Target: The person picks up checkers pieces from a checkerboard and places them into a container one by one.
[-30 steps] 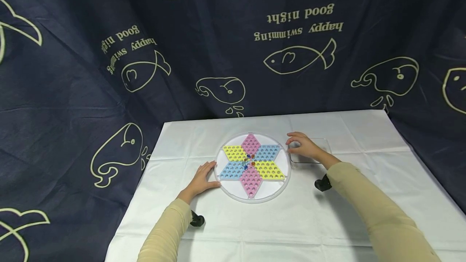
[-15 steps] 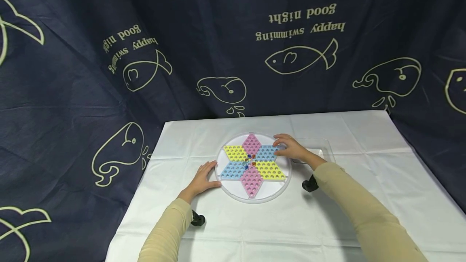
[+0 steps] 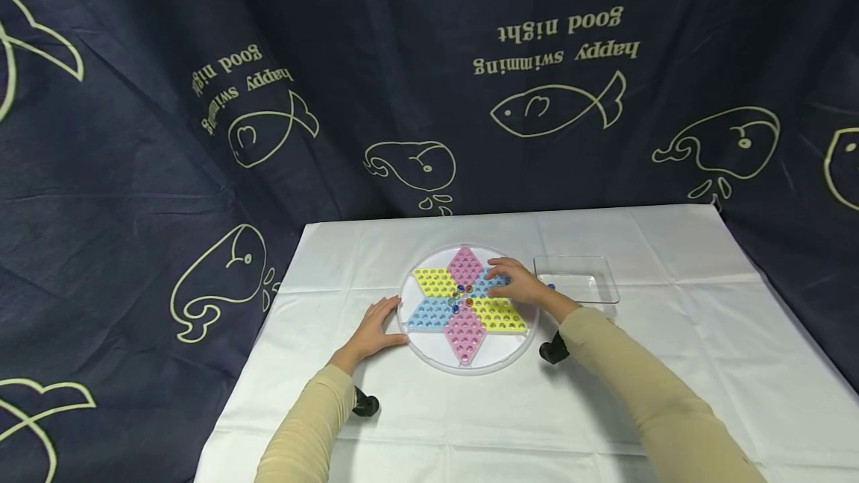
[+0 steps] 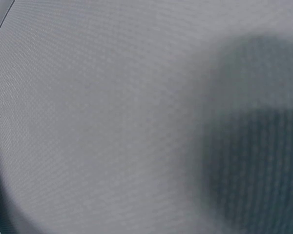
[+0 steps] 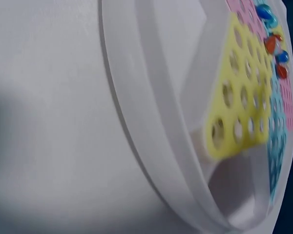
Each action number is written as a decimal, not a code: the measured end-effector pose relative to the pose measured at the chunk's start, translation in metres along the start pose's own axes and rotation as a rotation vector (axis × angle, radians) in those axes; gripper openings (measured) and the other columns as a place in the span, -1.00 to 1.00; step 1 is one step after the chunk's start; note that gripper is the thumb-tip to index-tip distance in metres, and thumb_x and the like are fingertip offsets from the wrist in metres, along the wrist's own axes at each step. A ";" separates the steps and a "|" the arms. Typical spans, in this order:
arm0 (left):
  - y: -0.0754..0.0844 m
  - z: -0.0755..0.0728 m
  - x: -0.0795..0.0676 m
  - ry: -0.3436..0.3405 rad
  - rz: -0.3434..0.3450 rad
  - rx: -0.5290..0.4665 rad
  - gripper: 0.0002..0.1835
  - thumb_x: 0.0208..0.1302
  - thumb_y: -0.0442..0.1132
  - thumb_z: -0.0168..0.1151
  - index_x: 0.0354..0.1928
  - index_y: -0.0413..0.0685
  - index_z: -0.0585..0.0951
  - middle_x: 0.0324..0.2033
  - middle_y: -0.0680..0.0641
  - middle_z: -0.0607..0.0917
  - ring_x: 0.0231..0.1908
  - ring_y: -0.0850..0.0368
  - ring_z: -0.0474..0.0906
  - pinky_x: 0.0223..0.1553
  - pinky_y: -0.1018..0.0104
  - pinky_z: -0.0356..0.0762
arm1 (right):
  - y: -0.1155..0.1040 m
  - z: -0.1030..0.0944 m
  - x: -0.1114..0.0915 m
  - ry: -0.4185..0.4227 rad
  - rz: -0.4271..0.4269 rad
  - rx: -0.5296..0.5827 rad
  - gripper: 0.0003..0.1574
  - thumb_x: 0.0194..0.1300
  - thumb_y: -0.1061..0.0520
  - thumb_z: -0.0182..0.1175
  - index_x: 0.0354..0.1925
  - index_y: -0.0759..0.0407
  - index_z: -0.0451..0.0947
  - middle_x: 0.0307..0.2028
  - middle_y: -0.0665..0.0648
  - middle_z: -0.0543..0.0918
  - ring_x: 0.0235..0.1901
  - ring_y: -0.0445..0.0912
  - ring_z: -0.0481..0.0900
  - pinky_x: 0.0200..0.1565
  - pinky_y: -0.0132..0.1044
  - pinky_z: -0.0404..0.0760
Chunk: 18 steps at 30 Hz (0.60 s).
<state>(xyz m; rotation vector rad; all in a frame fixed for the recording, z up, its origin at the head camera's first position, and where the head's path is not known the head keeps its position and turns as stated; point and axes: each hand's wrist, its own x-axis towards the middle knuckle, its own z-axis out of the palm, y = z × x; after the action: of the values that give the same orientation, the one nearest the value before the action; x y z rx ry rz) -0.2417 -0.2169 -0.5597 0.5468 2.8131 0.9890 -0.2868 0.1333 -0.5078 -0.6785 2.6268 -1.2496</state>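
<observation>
Board: on the tabletop. Left hand: at the board's left rim, grip wide. Marbles: at board centre; a careless knock, we judge, could set them rolling. Right hand: over the board's right side, grip parted, nothing visible within.

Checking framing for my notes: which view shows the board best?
The head view: it shows nearly the whole board, though the right hand covers part. The right wrist shows a cropped portion; the left wrist, nothing clear.
</observation>
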 end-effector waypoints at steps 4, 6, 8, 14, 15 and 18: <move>0.001 -0.001 0.000 -0.005 -0.001 0.001 -0.06 -0.09 0.03 0.42 0.33 -0.12 0.23 0.31 -0.18 0.26 0.36 -0.17 -0.02 0.40 -0.01 -0.25 | -0.005 0.008 0.001 -0.002 0.012 -0.009 -0.66 0.09 0.11 0.30 -0.17 0.26 0.56 0.25 0.34 0.27 0.30 0.29 0.02 0.28 0.29 -0.06; 0.001 -0.001 0.000 -0.007 0.000 0.003 -0.05 -0.10 0.03 0.42 0.33 -0.13 0.22 0.31 -0.18 0.26 0.36 -0.17 -0.02 0.40 -0.02 -0.24 | -0.007 0.012 0.001 -0.001 0.025 0.002 -0.66 0.09 0.12 0.30 -0.16 0.26 0.56 0.26 0.33 0.26 0.31 0.28 -0.02 0.30 0.28 -0.10; 0.002 -0.001 0.000 -0.011 -0.004 0.005 -0.06 -0.09 0.03 0.42 0.33 -0.13 0.22 0.31 -0.18 0.26 0.36 -0.17 -0.01 0.40 -0.01 -0.24 | -0.008 0.015 0.001 -0.001 0.038 0.023 -0.65 0.10 0.12 0.30 -0.15 0.27 0.55 0.27 0.32 0.24 0.33 0.28 -0.08 0.30 0.29 -0.15; 0.001 -0.001 0.000 -0.012 -0.001 0.015 -0.06 -0.09 0.05 0.42 0.32 -0.14 0.23 0.31 -0.19 0.27 0.36 -0.18 -0.01 0.40 -0.03 -0.22 | -0.007 0.027 0.000 0.016 0.069 0.095 -0.62 0.10 0.07 0.31 -0.14 0.24 0.55 0.31 0.29 0.19 0.36 0.25 -0.19 0.29 0.32 -0.19; 0.001 -0.001 0.000 -0.010 0.002 0.010 -0.06 -0.09 0.06 0.42 0.32 -0.15 0.23 0.30 -0.20 0.27 0.35 -0.19 0.00 0.40 -0.04 -0.22 | -0.006 0.030 0.000 0.021 0.071 0.104 -0.61 0.09 0.06 0.31 -0.14 0.24 0.55 0.32 0.28 0.19 0.36 0.25 -0.19 0.28 0.33 -0.19; -0.002 0.000 0.000 0.014 0.039 -0.028 -0.03 -0.11 0.12 0.40 0.31 -0.17 0.24 0.29 -0.24 0.28 0.34 -0.24 0.01 0.38 -0.11 -0.21 | -0.004 0.036 0.000 0.041 0.062 0.097 -0.62 0.08 0.05 0.32 -0.16 0.23 0.55 0.31 0.30 0.19 0.35 0.27 -0.16 0.27 0.35 -0.17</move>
<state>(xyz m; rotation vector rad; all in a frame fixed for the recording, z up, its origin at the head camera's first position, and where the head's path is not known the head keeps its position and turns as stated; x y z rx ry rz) -0.2422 -0.2184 -0.5610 0.5957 2.8068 1.0410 -0.2739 0.1055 -0.5278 -0.5579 2.5786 -1.3764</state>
